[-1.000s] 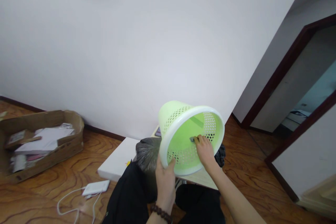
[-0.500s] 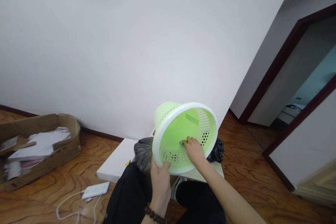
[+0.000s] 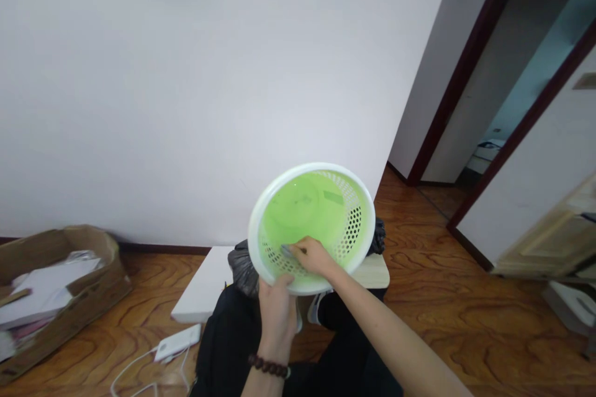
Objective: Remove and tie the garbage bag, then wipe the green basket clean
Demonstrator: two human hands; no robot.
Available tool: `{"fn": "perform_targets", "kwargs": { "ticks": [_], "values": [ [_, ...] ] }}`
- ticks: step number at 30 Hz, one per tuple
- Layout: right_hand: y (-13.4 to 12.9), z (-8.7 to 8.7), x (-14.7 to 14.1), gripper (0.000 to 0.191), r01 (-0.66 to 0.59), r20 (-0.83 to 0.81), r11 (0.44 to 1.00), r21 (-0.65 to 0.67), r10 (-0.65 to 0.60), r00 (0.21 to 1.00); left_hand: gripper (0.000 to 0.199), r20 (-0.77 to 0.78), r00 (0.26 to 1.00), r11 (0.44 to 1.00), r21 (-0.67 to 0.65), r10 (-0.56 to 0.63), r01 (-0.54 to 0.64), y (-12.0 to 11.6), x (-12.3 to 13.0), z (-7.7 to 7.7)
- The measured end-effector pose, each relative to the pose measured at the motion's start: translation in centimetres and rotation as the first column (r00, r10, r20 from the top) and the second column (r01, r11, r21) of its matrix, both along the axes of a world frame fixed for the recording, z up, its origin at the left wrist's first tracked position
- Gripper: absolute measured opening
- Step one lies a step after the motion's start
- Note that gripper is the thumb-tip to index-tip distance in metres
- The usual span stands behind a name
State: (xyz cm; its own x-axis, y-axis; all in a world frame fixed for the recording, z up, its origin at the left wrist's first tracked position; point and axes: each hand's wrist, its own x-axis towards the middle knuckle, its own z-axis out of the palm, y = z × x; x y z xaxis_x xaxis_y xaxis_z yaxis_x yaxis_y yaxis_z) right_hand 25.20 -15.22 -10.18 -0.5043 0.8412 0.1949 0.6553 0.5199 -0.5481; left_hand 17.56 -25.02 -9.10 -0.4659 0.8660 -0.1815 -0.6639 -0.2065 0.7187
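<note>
A light green plastic wastebasket (image 3: 298, 205) with a white rim and perforated sides is tilted so that its opening faces me. My left hand (image 3: 277, 307) grips the near left part of the rim, thumb inside and the other fingers mostly hidden beneath. Inside the basket, my right hand (image 3: 313, 255) has its fingers closed on a small grey piece (image 3: 287, 250), its material too small to make out, against the lower left perforated wall. A black plastic bag (image 3: 244, 268) lies just left of the basket, and more black plastic (image 3: 378, 237) shows on its right.
Below the basket is a pale wooden stool top (image 3: 372, 271). On the left are a white flat box (image 3: 203, 285), a white power bank (image 3: 177, 342) with cables and an open cardboard box (image 3: 100, 282) of papers. A white wall (image 3: 223, 87) stands close ahead.
The basket's opening has tipped further up, showing its bottom. My right hand has moved left and down inside it with the grey piece. My left hand keeps the rim. The view has turned right.
</note>
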Motion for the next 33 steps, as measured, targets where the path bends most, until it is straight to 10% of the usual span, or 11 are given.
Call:
{"fn": "perform_targets", "kwargs": {
  "ticks": [18, 25, 33],
  "values": [
    [-1.0, 1.4, 0.1, 0.027, -0.068, 0.353, 0.997, -0.024, 0.072, 0.933, 0.06, 0.463, 0.82, 0.939, 0.096, -0.337, 0.331, 0.9, 0.7, -4.1],
    [-0.9, -1.1, 1.7, 0.035, -0.125, 0.228, 0.992, 0.001, 0.122, 0.966, 0.055, 0.417, 0.804, 0.895, 0.055, -0.423, 0.443, 0.5, 1.3, -5.9],
    [0.7, -1.4, 5.1, 0.033, 0.158, 0.5, 0.912, 0.378, -0.345, 0.795, 0.06, 0.244, 0.877, 0.908, 0.041, -0.413, 0.416, 0.1, 1.5, -5.5]
  ]
}}
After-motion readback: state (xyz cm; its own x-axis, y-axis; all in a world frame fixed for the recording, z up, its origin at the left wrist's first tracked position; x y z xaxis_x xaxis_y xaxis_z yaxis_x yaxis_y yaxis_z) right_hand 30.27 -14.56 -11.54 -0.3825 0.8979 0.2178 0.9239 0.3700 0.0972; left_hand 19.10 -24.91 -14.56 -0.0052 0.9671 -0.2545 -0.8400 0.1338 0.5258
